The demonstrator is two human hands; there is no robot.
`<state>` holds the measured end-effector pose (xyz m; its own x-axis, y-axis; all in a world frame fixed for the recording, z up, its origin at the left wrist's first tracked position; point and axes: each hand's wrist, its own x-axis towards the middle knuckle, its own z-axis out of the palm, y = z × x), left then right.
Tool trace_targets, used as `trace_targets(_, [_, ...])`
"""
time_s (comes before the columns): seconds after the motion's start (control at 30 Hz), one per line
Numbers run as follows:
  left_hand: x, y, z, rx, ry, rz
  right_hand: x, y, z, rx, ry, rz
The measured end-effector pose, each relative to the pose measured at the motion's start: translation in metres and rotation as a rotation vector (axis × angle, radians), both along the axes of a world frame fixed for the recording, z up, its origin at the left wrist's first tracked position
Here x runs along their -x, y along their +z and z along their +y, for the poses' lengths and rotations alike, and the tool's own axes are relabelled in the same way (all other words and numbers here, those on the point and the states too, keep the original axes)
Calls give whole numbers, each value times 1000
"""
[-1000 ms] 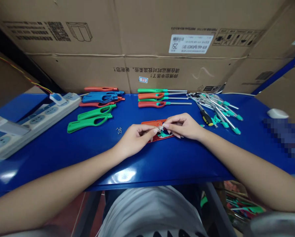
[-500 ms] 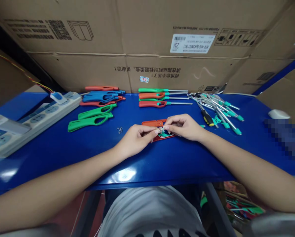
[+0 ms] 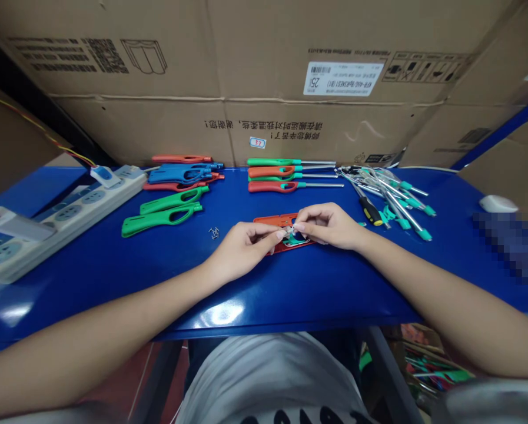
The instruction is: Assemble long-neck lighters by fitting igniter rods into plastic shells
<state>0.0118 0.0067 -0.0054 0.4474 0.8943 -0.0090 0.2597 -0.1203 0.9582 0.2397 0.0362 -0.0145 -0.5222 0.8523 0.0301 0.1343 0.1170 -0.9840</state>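
My left hand (image 3: 241, 247) and my right hand (image 3: 328, 224) meet over a red lighter shell (image 3: 276, 221) that lies flat on the blue table (image 3: 113, 265). Both hands pinch a small pale part (image 3: 290, 230) between their fingertips, just above the shell. A teal piece (image 3: 295, 240) shows inside the shell under my right fingers. A few small metal screws (image 3: 213, 232) lie to the left of my left hand.
Green, blue and red empty shells (image 3: 170, 209) lie at the back left. Assembled lighters (image 3: 290, 174) lie at the back middle. Metal tubes with teal ends (image 3: 396, 197) and a screwdriver (image 3: 369, 207) are at the right. A power strip (image 3: 60, 218) is far left. Cardboard boxes (image 3: 264, 82) stand behind.
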Motion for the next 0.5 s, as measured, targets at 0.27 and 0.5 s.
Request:
trace_targets(0.27, [-1, -1, -1, 5, 2, 26, 0, 0, -1, -66, -5, -54])
trace_targets(0.5, [-2, -3, -1, 19, -9, 9, 2, -1, -2, -85, -37, -65])
